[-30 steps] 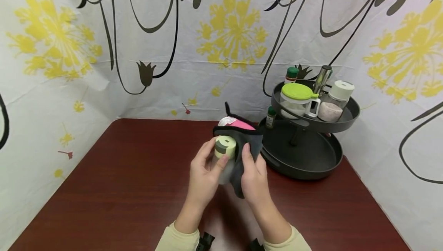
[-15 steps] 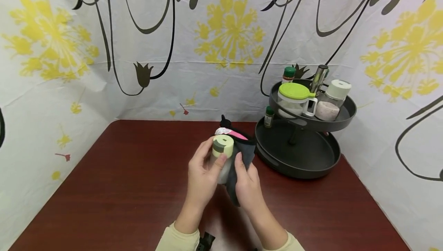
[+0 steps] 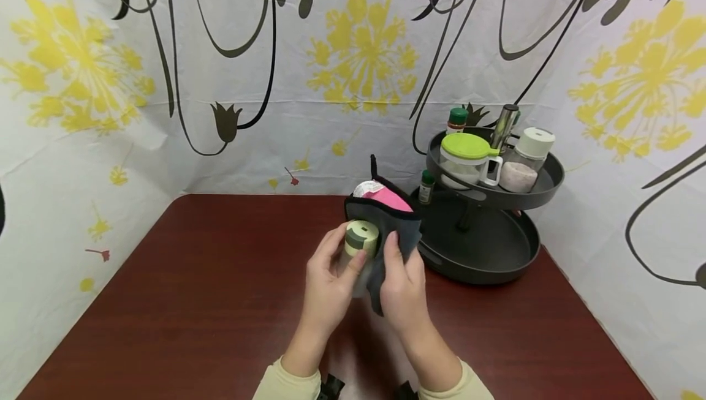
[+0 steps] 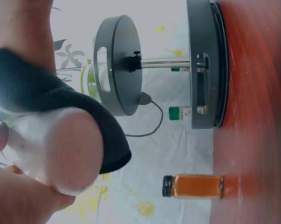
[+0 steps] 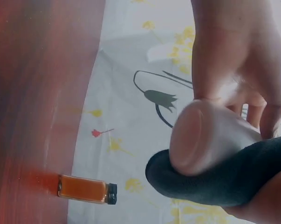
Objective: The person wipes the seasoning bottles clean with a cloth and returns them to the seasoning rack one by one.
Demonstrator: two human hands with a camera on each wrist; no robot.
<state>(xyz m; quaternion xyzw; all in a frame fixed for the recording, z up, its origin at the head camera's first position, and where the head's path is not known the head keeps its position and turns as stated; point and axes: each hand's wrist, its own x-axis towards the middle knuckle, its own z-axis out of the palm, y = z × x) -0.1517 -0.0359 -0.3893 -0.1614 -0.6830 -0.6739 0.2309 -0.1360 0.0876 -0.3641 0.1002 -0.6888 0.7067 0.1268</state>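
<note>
In the head view my left hand (image 3: 325, 290) grips a seasoning jar (image 3: 361, 239) with a pale green and dark green lid, fingers and thumb around its sides. My right hand (image 3: 405, 296) holds a dark grey cloth (image 3: 408, 228) with black edging and a pink and white patch, thumb on the front. The cloth lies against the jar's right side. From below, the left wrist view shows the jar's smooth, pale base (image 4: 77, 149), tilted, with the cloth (image 4: 110, 135) wrapped partly around it. Part of the jar's body is hidden by the fingers and cloth.
A dark two-tier turntable (image 3: 480, 265) stands at the right rear. Its upper tier bears a lime-lidded jar (image 3: 466, 158), a white-capped jar (image 3: 526, 161) and other containers. A small orange spice bottle (image 4: 198, 185) with a black cap stands on the table, hidden in the head view.
The cloth's upper edge sagged toward the person half a second ago and now stands up again. Both hands shift slightly right from half a second ago, keeping their holds.
</note>
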